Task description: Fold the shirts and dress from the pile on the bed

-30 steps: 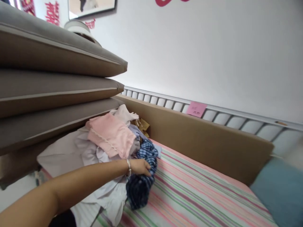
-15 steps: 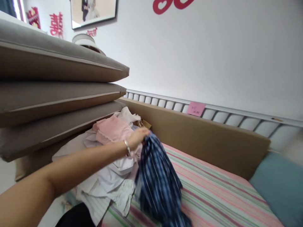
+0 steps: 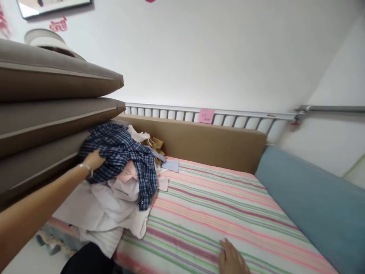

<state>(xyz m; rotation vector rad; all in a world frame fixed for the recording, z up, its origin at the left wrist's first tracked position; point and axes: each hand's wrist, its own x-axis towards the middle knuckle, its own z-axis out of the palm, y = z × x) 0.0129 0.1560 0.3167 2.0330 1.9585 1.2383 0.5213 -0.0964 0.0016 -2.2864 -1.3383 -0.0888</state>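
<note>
A navy plaid shirt (image 3: 114,146) lies bunched over the pile of clothes on the left side of the bed. My left hand (image 3: 95,160), with a silver bracelet at the wrist, is closed on its left part; some fingertips are hidden by the cloth. Under the shirt are white garments (image 3: 97,207) and a pink one (image 3: 127,171). At the bottom edge, my right hand (image 3: 232,258) shows only in part, fingers stretched out over the striped sheet (image 3: 199,207), holding nothing.
Thick grey-brown cushions (image 3: 57,82) are stacked at the left, a hat (image 3: 48,40) on top. A brown panel (image 3: 205,142) runs along the wall below a radiator bearing a pink note (image 3: 206,115). A blue-grey cushion (image 3: 308,198) borders the right side.
The plaid shirt, earlier hanging from my left hand right of the pile, now lies on the pile to the left. My right hand has come into view. The view has turned right.
</note>
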